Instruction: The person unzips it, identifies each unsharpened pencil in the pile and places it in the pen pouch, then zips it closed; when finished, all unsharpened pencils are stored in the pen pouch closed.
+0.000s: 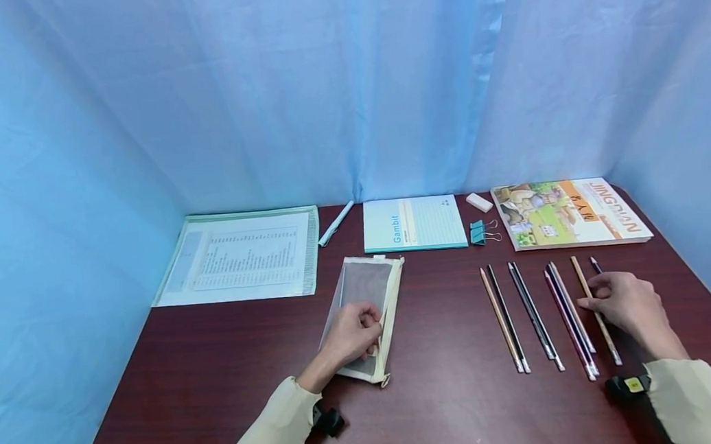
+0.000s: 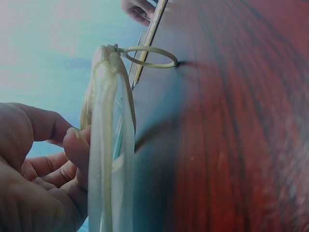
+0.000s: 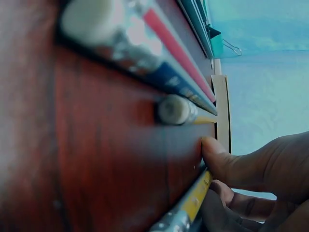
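My left hand point(image 1: 353, 332) pinches the cream zipper edge of a white mesh zip pouch point(image 1: 360, 283) lying on the table. In the left wrist view, thumb and curled fingers point(image 2: 77, 145) meet at that edge, and a ring-shaped pull point(image 2: 152, 56) sticks out at the zipper's end. On the right side, my right hand point(image 1: 630, 306) is down over a yellow pencil point(image 1: 607, 335), thumb on one side and curled fingers on the other. A dark pencil point(image 1: 595, 264) shows beyond that hand, the rest of it hidden.
Left of the right hand lie several pencils in small groups point(image 1: 566, 317) point(image 1: 532, 313) point(image 1: 503, 315). Along the back are a paper in a clear sleeve point(image 1: 246, 257), a pen point(image 1: 336, 223), a notebook point(image 1: 414, 225), an eraser point(image 1: 479, 202), teal binder clips point(image 1: 477, 233) and a book point(image 1: 547, 222).
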`<move>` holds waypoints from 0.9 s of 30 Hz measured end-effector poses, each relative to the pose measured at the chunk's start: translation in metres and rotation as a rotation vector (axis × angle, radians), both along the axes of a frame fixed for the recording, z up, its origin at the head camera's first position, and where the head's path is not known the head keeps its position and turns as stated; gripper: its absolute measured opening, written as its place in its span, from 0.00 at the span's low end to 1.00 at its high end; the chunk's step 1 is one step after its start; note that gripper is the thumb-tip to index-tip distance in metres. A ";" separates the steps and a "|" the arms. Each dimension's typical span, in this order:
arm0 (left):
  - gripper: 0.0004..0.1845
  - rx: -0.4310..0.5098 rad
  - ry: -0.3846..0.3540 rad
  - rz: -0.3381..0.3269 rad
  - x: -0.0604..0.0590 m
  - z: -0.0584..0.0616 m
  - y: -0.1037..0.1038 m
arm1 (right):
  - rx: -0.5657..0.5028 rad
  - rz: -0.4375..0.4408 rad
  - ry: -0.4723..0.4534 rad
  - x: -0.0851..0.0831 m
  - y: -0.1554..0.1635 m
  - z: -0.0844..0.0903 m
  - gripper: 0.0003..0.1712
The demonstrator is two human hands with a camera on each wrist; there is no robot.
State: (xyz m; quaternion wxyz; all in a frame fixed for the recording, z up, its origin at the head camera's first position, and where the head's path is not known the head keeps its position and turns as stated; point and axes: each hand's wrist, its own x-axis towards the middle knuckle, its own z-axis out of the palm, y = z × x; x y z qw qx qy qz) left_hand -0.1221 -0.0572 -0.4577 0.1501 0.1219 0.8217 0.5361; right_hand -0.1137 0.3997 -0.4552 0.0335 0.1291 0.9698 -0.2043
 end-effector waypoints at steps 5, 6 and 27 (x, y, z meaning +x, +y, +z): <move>0.06 -0.006 -0.002 0.004 0.000 0.000 -0.001 | -0.001 0.014 -0.022 -0.004 -0.002 0.004 0.22; 0.06 -0.005 -0.005 0.003 0.000 0.000 -0.001 | -0.004 0.018 -0.028 -0.004 -0.002 0.005 0.21; 0.07 -0.014 0.020 -0.001 0.000 0.002 -0.002 | -0.892 0.193 -0.142 -0.003 -0.107 0.025 0.33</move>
